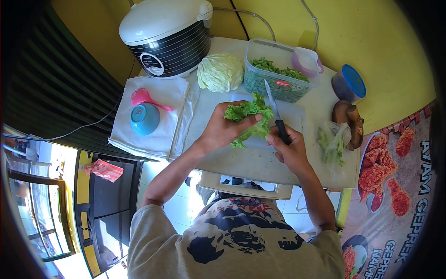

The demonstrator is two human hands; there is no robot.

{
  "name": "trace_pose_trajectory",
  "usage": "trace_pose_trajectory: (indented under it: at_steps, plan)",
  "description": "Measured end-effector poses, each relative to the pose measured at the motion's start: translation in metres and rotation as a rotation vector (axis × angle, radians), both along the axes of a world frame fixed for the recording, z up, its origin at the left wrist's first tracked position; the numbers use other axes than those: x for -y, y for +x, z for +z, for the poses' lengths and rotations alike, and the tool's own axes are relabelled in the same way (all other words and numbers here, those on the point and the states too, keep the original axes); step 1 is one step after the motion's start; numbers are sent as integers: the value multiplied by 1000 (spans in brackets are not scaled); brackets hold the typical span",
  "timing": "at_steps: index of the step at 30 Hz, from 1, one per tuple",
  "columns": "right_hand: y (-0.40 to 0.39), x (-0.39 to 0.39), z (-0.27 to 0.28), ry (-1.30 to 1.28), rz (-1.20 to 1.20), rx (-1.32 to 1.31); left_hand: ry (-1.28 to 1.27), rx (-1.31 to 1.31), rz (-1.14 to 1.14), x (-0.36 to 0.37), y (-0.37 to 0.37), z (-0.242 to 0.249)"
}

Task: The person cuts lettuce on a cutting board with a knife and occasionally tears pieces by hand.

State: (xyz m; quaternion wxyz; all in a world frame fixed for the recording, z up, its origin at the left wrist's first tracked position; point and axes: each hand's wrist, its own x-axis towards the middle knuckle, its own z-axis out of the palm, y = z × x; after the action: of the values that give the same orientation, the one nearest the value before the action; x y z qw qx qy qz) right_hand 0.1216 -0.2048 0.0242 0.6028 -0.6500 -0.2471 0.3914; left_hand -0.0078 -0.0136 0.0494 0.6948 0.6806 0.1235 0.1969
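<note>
My left hand (pixel 224 126) is closed around a curly green lettuce leaf (pixel 248 111), held up over the table in front of me. In my right hand (pixel 291 149) is a knife (pixel 281 129) with a dark handle, its narrow blade pointing up and away beside the leaf. My right fingertips come close to the lower edge of the lettuce. Under the hands lies a whitish cutting board (pixel 297 115), partly covered by them. Beyond it stands a clear plastic container (pixel 269 49) with chopped greens (pixel 274 69) inside.
A pale cabbage (pixel 220 73) sits beside a rice cooker (pixel 167 42). At left, a blue bowl (pixel 145 119) and pink scoop (pixel 147 98) rest on white sheets (pixel 125 139). To the right are a plastic bag with greens (pixel 333 142), brown wooden object (pixel 344 114) and blue-lidded tub (pixel 349 83).
</note>
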Motion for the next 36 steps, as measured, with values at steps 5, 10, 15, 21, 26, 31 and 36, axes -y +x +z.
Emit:
trace_pose_trajectory:
  at_steps: [5, 10, 15, 21, 26, 31, 36]
  plan:
    - [3, -2, -1, 64, -79, -67, 61, -7, 135, 4, -8, -3]
    - [8, 1, -7, 59, -115, 102, -11, 94, 202, 10, -15, -12]
    - [5, 0, -6, 45, -83, 397, 182, 28, 122, 2, -29, -11]
    - [9, 0, -5, 104, -20, 615, 174, -40, 45, -18, -23, 2]
    - [4, -1, 2, 111, 5, 724, 535, -221, -183, -11, -19, 2]
    - [3, 2, 0, 101, -13, 714, 421, -244, -319, -5, -11, -20]
    - [4, 5, -7, 109, -25, 599, 238, -114, -229, -4, -8, -30]
